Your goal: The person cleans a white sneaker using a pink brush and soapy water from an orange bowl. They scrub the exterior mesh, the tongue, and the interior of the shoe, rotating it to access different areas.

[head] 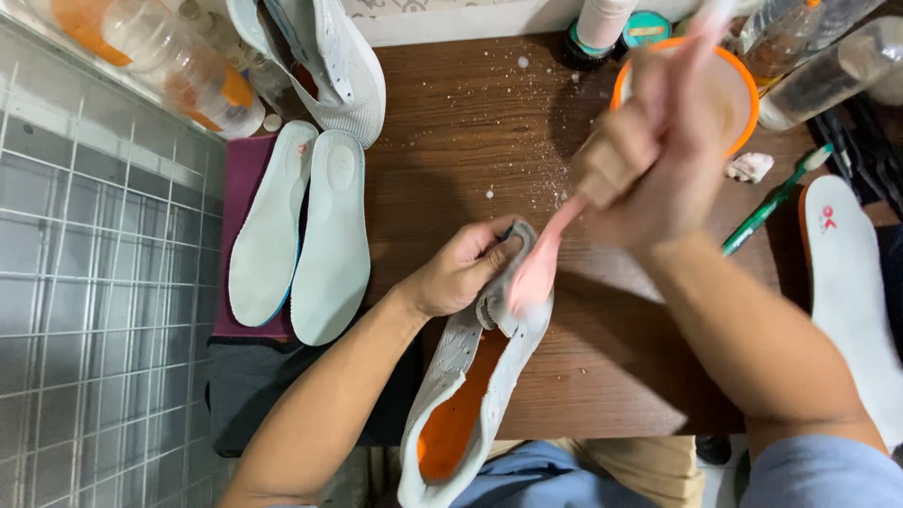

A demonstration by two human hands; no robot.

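Fingers of the left hand (463,273) curl tight around the toe of a white shoe (475,376); right hand (649,155) fingers clench a pink brush (541,268), bristles touching the shoe just beside the left fingertips.

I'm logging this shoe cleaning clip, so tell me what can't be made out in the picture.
- Head view: the right hand and pink brush are motion-blurred; bristles unreadable.
- The toe of the white shoe sits under the left hand and the brush head.
- The orange-rimmed bowl is mostly behind the right hand; contents unseen.
- The insole at right is cut off by the frame edge.
- Bottles along the top are cropped.
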